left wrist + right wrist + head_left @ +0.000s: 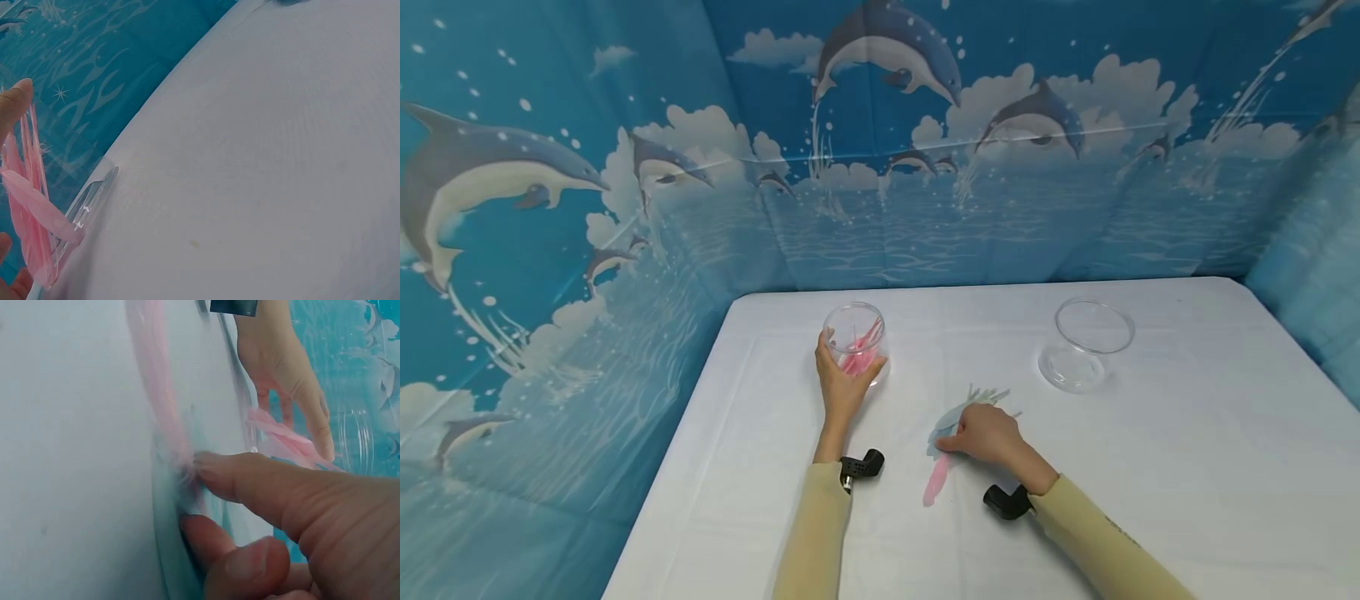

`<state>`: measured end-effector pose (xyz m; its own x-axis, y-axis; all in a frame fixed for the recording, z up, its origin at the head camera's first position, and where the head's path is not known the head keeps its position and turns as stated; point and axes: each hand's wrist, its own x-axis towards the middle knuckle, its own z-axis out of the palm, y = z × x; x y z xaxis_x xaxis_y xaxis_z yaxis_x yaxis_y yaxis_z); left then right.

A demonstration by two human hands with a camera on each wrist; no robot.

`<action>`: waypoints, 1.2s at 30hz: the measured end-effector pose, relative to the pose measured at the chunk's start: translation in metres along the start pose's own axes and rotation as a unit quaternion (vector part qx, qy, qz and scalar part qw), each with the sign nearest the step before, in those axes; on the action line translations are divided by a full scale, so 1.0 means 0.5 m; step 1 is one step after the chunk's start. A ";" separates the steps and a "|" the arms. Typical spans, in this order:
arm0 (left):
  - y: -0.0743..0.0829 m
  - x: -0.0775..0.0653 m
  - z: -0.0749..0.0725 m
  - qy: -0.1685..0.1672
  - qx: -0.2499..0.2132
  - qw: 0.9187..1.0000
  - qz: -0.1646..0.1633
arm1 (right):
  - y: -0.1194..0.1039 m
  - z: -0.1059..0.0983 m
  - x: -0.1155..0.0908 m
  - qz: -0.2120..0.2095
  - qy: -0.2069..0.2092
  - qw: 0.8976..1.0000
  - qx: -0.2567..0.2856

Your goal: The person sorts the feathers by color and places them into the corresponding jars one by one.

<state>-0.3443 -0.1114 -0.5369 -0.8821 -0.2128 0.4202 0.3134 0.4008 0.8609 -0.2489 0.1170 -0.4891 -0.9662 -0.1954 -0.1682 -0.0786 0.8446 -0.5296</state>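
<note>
My left hand (842, 396) grips a clear round jar (882, 325) at the back left of the table, its thumb and fingers spread around the wall. Several pink feathers (859, 358) lean inside that jar; their soft ends and thin stems also show in the left wrist view. Over the middle of the table, my right hand (988, 435) pinches a pink feather (936, 483) between thumb and index finger. This feather lies across a small pile of pale blue-green feathers (945, 423), partly covered by the hand. Blur hides the exact pinch point in the right wrist view.
A second clear jar (1070, 373) stands at the back right, with no feathers visible in it. White cloth covers the table (1210, 467). Behind and to the left hangs a blue dolphin-print curtain (880, 225). Black wrist cameras (1009, 503) sit on both forearms.
</note>
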 end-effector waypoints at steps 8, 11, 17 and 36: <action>0.006 0.001 -0.001 0.003 -0.005 1.000 0.011 | 0.002 0.012 -0.002 0.006 -0.023 0.998 0.062; 0.006 -0.001 0.000 0.002 -0.005 1.000 0.009 | 0.003 0.015 -0.008 0.014 -0.020 0.997 0.073; 0.002 -0.005 0.004 0.001 -0.003 1.000 0.002 | -0.007 0.017 -0.027 0.041 0.010 0.998 0.046; 0.000 -0.004 0.001 0.000 -0.003 1.000 0.005 | -0.027 0.044 -0.046 0.068 0.040 0.994 0.074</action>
<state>-0.3429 -0.1105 -0.5378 -0.8791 -0.2082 0.4287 0.3244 0.3976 0.8583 -0.2205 0.0990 -0.4962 -0.9822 -0.0391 -0.1836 0.0856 0.7774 -0.6232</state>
